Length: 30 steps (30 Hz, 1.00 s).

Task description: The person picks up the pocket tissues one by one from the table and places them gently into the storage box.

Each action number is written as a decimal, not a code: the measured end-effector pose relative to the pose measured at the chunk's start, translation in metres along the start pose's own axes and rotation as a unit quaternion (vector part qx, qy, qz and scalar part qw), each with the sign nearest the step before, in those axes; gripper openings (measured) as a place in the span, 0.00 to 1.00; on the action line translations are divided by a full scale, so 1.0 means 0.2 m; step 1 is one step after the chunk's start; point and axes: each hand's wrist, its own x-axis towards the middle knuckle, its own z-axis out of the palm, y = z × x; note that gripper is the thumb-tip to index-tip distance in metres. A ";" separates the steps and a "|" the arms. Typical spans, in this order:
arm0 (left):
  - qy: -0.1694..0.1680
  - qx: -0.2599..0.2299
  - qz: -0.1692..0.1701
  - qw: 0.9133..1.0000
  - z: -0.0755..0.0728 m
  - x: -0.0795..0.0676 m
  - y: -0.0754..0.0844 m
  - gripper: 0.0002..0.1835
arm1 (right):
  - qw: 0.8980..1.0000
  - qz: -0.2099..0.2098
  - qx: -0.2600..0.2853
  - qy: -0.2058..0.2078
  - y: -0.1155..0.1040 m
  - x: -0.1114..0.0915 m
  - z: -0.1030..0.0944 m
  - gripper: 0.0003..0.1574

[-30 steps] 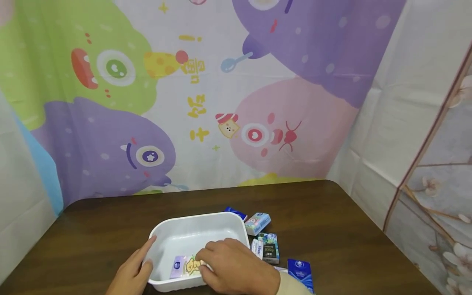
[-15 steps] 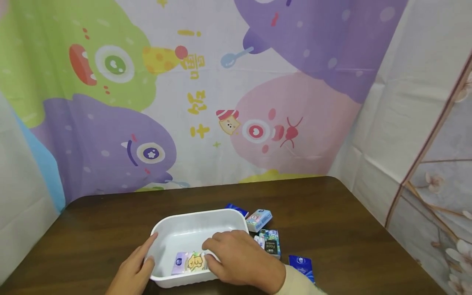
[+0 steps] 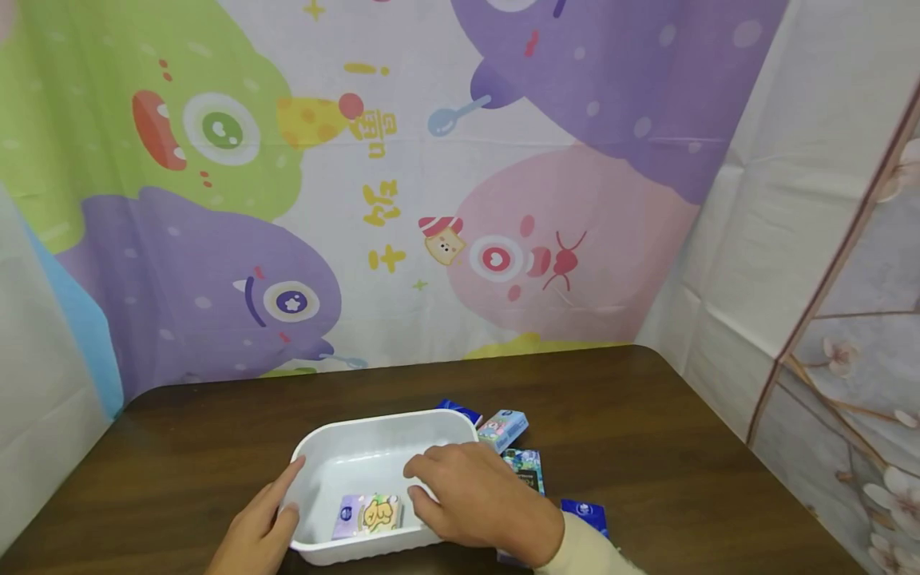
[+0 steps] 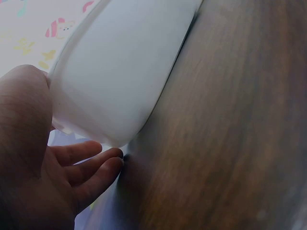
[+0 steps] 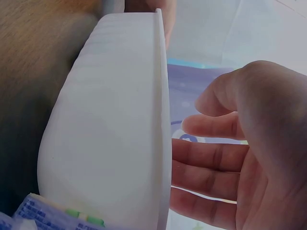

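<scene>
A white plastic bin stands on the brown table. My left hand holds its left end, thumb and index finger at the rim; in the left wrist view other fingers lie along the outside wall. Flat on the bin's floor, near the front wall, lies a small tissue pack in purple and cream with a cartoon bear. My right hand hangs over the bin's right side with bent, spread fingers and nothing between them. In the right wrist view its fingers reach across the rim.
Right of the bin lie more small packs: a dark blue one behind its corner, a light blue one, a green and black one partly hidden by my hand, and a blue one nearer the front. A cartoon-printed curtain hangs behind the table.
My right hand has let go of the tissue pack and drawn up and right, away from it. The pack stays in the bin. My left hand keeps its place on the bin's left end.
</scene>
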 end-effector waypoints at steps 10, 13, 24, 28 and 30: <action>-0.004 0.001 0.000 1.000 0.00 0.00 0.00 0.28 | 0.999 0.022 0.016 -0.025 0.02 0.00 -0.01 0.16; -0.013 -0.002 -0.007 1.000 0.00 0.00 0.00 0.28 | 0.999 0.024 0.016 -0.023 0.03 0.00 -0.01 0.16; -0.026 -0.007 -0.020 0.999 -0.01 0.00 0.01 0.29 | 0.999 0.028 0.015 -0.023 0.04 0.00 0.00 0.16; -0.026 -0.005 -0.021 0.999 -0.01 0.00 0.02 0.29 | 0.999 0.030 0.018 -0.025 0.04 0.00 0.00 0.16; -0.025 0.000 -0.022 0.999 -0.01 0.00 0.02 0.29 | 0.999 0.027 0.017 -0.022 0.04 0.00 0.00 0.16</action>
